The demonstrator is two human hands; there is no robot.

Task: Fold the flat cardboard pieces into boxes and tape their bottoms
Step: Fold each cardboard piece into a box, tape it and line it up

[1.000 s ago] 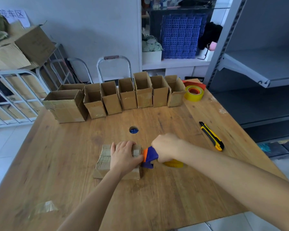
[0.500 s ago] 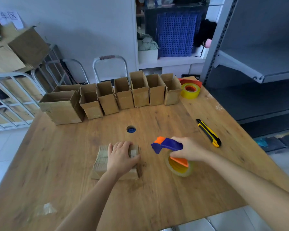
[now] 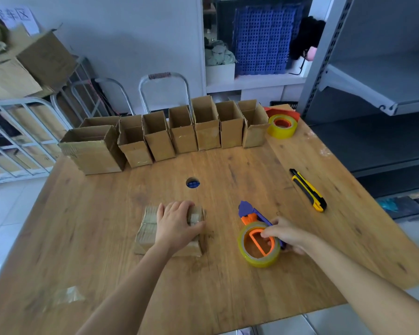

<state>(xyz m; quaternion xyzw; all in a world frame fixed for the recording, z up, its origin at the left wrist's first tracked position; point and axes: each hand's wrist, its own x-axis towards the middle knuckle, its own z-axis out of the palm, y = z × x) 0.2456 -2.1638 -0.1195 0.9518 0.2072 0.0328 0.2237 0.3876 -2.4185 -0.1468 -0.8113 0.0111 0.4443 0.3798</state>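
Observation:
A small cardboard box (image 3: 147, 232) lies bottom-up on the wooden table (image 3: 82, 238), its bottom covered with clear tape. My left hand (image 3: 177, 223) rests on top of it, fingers curled over its far edge and thumb on the right side. To its right a tape dispenser (image 3: 258, 234) with a blue and orange body and a yellowish roll lies on the table. My right hand (image 3: 286, 234) holds the dispenser at its handle.
Several open folded boxes (image 3: 182, 131) stand in a row along the table's far edge, a larger one (image 3: 92, 148) at the left. A spare tape roll (image 3: 281, 126) sits at the back right. A yellow-black utility knife (image 3: 309, 189) lies right. A round hole (image 3: 192, 183) pierces the table's middle.
My right hand has drawn the dispenser away from the box's right side and lowered it onto the table. My left hand has stayed on the box.

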